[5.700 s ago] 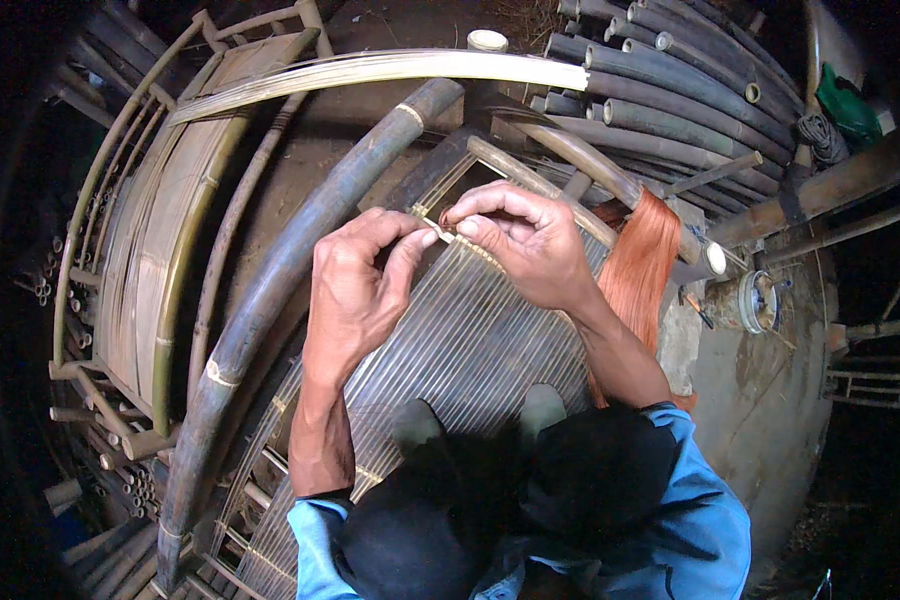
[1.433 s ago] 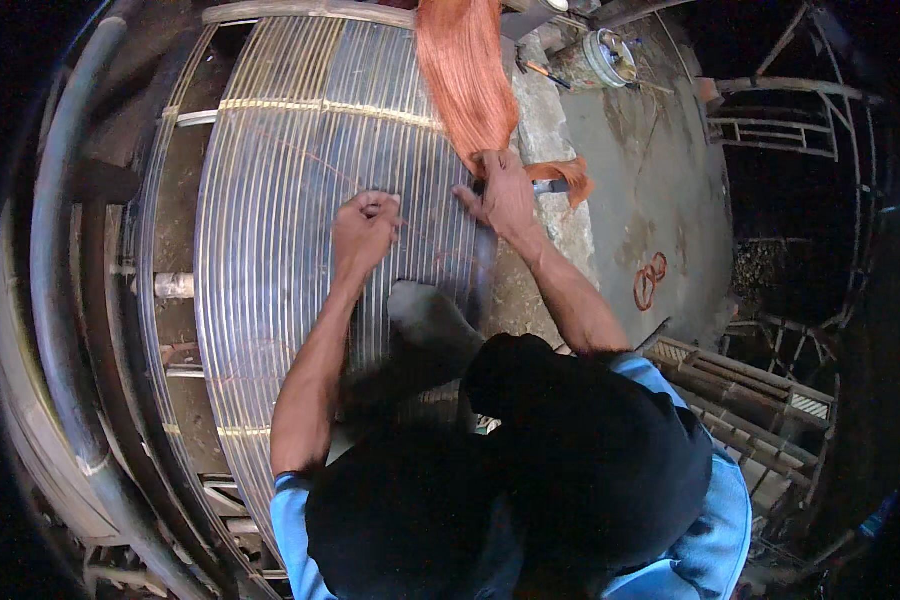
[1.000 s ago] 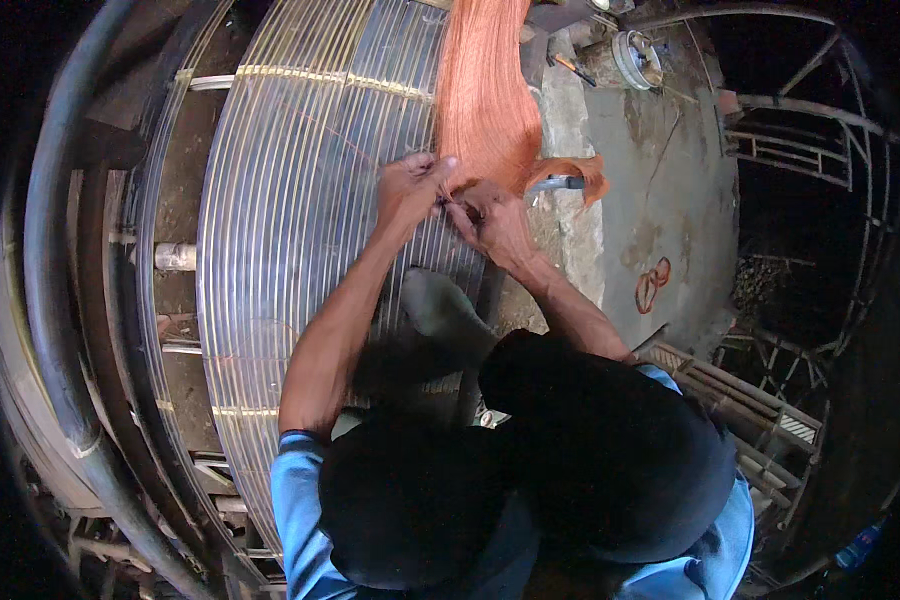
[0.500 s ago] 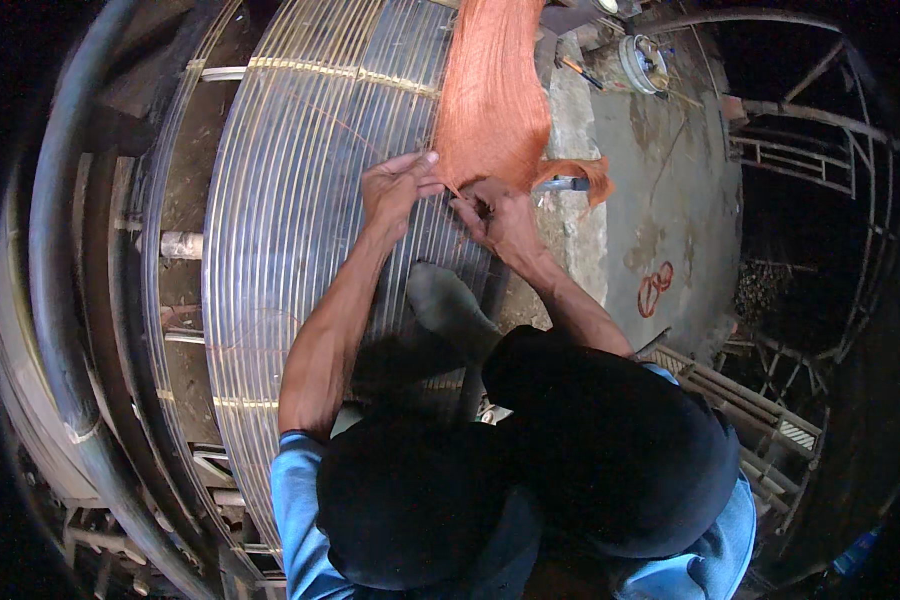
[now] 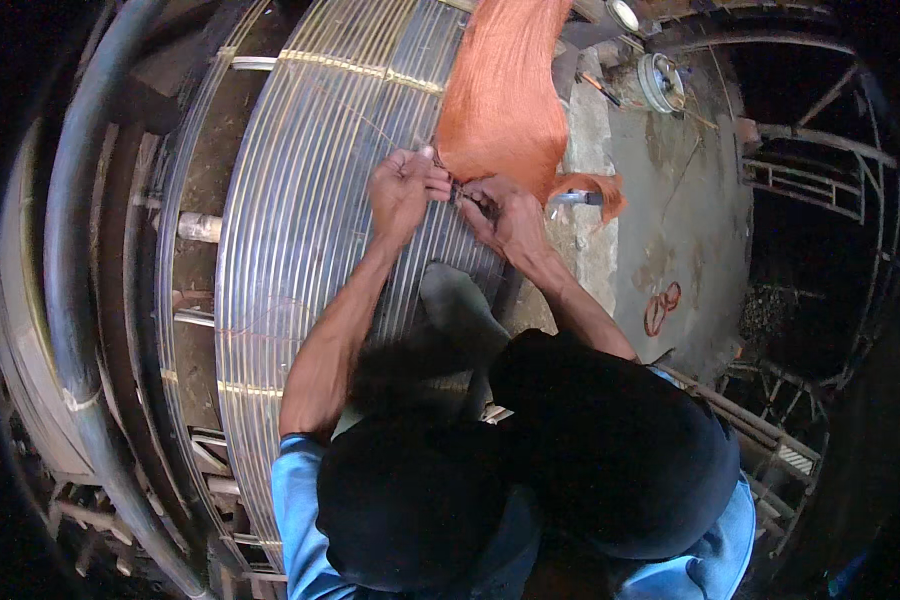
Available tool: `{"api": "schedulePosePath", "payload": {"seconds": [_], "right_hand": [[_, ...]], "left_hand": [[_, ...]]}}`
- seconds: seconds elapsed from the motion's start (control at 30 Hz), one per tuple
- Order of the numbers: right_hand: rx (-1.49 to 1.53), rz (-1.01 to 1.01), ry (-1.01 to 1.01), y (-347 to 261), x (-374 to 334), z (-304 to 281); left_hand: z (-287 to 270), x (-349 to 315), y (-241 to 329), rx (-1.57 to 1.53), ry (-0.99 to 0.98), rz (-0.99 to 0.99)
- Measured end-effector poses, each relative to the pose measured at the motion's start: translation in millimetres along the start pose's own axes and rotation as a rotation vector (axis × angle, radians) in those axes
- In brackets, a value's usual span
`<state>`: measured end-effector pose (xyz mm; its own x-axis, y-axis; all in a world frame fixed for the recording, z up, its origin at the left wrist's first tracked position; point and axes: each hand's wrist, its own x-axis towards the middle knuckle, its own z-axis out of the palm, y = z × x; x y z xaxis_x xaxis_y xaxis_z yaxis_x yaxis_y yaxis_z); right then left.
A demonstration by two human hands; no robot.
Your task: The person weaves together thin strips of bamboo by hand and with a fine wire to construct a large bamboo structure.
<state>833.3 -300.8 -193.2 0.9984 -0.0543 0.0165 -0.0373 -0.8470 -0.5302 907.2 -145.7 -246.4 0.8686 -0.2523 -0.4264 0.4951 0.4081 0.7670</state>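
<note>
A thick bundle of orange fibre strands (image 5: 505,100) hangs down over the slatted rack from the top of the view. At its lower left edge my left hand (image 5: 400,200) holds thumb and fingers closed on a thin orange strand. Close beside it, under the lower end of the bundle, my right hand (image 5: 510,222) is pinched with its fingers curled, also on fine strands. The fingertips nearly meet, and the small dark bit between them is too small to make out. A loose orange tuft (image 5: 602,190) sticks out to the right of the bundle.
Under my hands lies a curved rack of thin pale slats (image 5: 270,230). A big dark pipe (image 5: 70,260) bends along the left. On the grey floor at right are a bucket (image 5: 660,83), an orange-handled tool (image 5: 600,90) and an orange loop of cord (image 5: 660,308).
The view has shifted a little, so the scene sits slightly further right and lower. My fingertips have come closer together at the lower end of the orange bundle.
</note>
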Motion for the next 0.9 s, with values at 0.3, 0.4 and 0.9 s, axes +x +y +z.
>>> {"api": "schedulePosePath", "payload": {"seconds": [0.3, 0.4, 0.9], "right_hand": [[0.128, -0.109, 0.027, -20.4, 18.1, -5.4], [0.201, -0.105, -0.017, -31.7, 21.5, 1.1], [0.077, -0.515, -0.220, -120.6, 48.2, -29.5]], "left_hand": [[-15.3, -15.3, 25.7, -0.074, -0.148, -0.214], [-32.0, -18.8, 31.2, -0.238, -0.170, -0.257], [-96.5, -137.2, 133.1, -0.143, -0.017, 0.041]]}}
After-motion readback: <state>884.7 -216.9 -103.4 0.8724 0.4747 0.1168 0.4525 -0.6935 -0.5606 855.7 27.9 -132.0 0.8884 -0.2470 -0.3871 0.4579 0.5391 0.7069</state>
